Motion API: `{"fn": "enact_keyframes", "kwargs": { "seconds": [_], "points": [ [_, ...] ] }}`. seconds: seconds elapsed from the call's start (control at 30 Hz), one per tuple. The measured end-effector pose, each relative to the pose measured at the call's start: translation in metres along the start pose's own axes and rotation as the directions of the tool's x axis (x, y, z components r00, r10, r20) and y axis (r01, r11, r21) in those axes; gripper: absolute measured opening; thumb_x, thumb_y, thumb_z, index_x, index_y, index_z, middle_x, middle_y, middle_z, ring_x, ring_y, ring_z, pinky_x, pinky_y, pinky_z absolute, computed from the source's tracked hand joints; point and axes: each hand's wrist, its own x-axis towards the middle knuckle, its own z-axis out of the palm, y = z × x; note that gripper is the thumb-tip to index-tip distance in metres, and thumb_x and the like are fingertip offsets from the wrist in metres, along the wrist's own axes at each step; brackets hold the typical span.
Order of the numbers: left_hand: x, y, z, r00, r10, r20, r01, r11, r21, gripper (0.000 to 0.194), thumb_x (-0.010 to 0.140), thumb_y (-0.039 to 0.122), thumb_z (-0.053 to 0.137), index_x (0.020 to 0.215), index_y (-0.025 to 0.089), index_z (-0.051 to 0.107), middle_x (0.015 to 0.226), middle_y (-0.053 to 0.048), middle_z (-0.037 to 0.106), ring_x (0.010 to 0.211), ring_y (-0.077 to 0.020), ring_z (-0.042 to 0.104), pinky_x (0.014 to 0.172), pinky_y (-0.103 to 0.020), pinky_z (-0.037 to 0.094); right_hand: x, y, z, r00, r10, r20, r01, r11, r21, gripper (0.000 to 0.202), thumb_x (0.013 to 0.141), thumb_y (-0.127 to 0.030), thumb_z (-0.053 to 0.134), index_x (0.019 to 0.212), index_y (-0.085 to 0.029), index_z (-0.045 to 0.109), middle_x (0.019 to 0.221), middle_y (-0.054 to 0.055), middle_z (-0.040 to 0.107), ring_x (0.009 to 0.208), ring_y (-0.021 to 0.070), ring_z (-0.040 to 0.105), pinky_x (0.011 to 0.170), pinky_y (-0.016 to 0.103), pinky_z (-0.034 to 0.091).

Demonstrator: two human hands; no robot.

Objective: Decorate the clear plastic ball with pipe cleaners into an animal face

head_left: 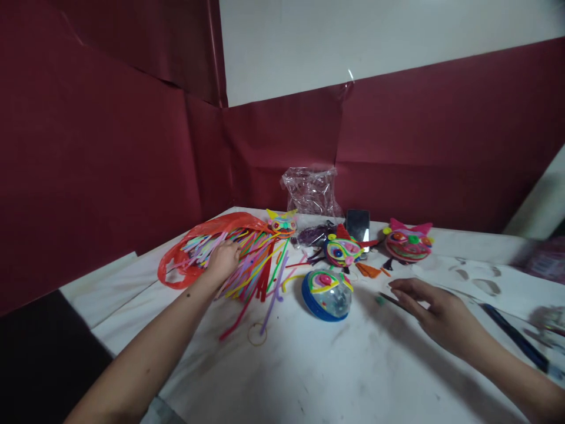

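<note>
My left hand (224, 259) rests with its fingers curled down on a pile of many-coloured pipe cleaners (251, 265), which spills from a red plastic bag (170, 265). Its fingertips are partly hidden. My right hand (435, 303) is closed on a thin dark pointed tool that looks like tweezers (397, 302); a small green bit shows near its tip, blurred. Between the hands, a clear dome with a blue rim (324, 309) lies tilted on the table. A pink and red eye edged in yellow and green decorates its top.
Decorated animal faces (344, 250) (406, 240) (282, 224) stand behind the dome. A phone (358, 222) and clear plastic wrapping (311, 191) are at the back. A rubber band (256, 334) lies in front; a dark blue-handled tool (514, 335) and paper cutouts (479, 274) are at right.
</note>
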Motion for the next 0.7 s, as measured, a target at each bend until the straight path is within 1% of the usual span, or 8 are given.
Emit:
{"fn": "enact_keyframes", "kwargs": {
  "seconds": [0.07,0.17,0.3,0.4,0.5,0.57,0.63,0.7],
  "points": [
    [0.001,0.01,0.0,0.999,0.048,0.018,-0.047,0.998,-0.047,0.025,0.087,0.024,0.044,0.092,0.018,0.068,0.098,-0.01,0.068,0.099,-0.0214,0.058,0.089,-0.032,0.041,-0.001,0.001,0.001,1.0,0.0,0.013,0.0,1.0,0.016,0.03,0.084,-0.046,0.047,0.093,-0.021,0.061,0.091,0.009,0.071,0.077,0.0225,0.068,0.058,0.027,0.055],
    [-0.002,0.024,0.004,0.995,0.087,0.057,-0.081,0.991,-0.105,0.022,0.083,0.029,0.049,0.08,0.021,0.069,0.085,-0.005,0.071,0.084,-0.0194,0.062,0.078,-0.027,0.043,-0.002,-0.001,0.0,1.0,-0.012,0.02,0.012,0.999,0.038,0.029,0.084,-0.045,0.048,0.092,-0.021,0.061,0.091,0.009,0.071,0.078,0.0233,0.069,0.059,0.027,0.055],
    [-0.007,0.03,0.006,0.995,0.082,0.05,-0.074,0.987,-0.14,0.023,0.081,0.029,0.049,0.072,0.02,0.068,0.078,-0.004,0.071,0.075,-0.0187,0.062,0.071,-0.026,0.042,-0.001,-0.004,0.0,0.998,-0.018,0.061,0.013,0.997,0.07,0.029,0.084,-0.044,0.048,0.091,-0.021,0.062,0.086,0.009,0.072,0.075,0.0225,0.069,0.06,0.028,0.056],
    [-0.004,0.021,0.001,1.0,0.02,-0.009,-0.021,0.991,-0.136,0.025,0.081,0.027,0.045,0.075,0.02,0.068,0.083,-0.005,0.072,0.078,-0.0197,0.062,0.07,-0.027,0.041,-0.001,-0.005,0.001,0.997,-0.026,0.077,0.019,0.995,0.094,0.03,0.084,-0.046,0.047,0.092,-0.02,0.062,0.087,0.009,0.072,0.075,0.0222,0.068,0.061,0.029,0.056],
    [0.003,0.002,-0.008,0.993,-0.086,-0.085,0.075,0.99,-0.122,0.027,0.081,0.025,0.042,0.083,0.018,0.068,0.089,-0.008,0.071,0.082,-0.0214,0.061,0.072,-0.028,0.041,0.0,-0.005,0.003,0.996,-0.033,0.089,0.025,0.996,0.084,0.033,0.084,-0.049,0.047,0.09,-0.021,0.064,0.086,0.009,0.072,0.073,0.0227,0.068,0.06,0.029,0.056],
    [0.007,-0.009,-0.014,0.984,-0.14,-0.108,0.127,0.985,-0.118,0.028,0.081,0.025,0.042,0.087,0.017,0.067,0.089,-0.008,0.071,0.082,-0.0221,0.061,0.072,-0.029,0.041,-0.001,-0.005,0.003,0.994,-0.036,0.103,0.029,0.997,0.076,0.034,0.084,-0.049,0.047,0.088,-0.021,0.064,0.084,0.008,0.072,0.071,0.0225,0.068,0.06,0.029,0.055],
    [0.009,-0.015,-0.017,0.984,-0.147,-0.097,0.135,0.984,-0.119,0.029,0.081,0.025,0.041,0.088,0.015,0.067,0.087,-0.009,0.071,0.08,-0.0225,0.061,0.071,-0.029,0.042,-0.001,-0.006,0.003,0.992,-0.036,0.12,0.027,0.997,0.076,0.033,0.084,-0.049,0.046,0.088,-0.021,0.064,0.084,0.008,0.072,0.071,0.022,0.067,0.06,0.029,0.054],
    [0.006,-0.011,-0.017,0.996,-0.081,-0.042,0.075,0.988,-0.136,0.03,0.081,0.026,0.04,0.088,0.015,0.067,0.085,-0.007,0.071,0.078,-0.0214,0.061,0.071,-0.028,0.043,-0.002,-0.007,0.003,0.99,-0.03,0.138,0.019,0.997,0.079,0.032,0.084,-0.047,0.046,0.089,-0.021,0.063,0.086,0.008,0.072,0.071,0.0217,0.067,0.06,0.029,0.053]
  ]
}}
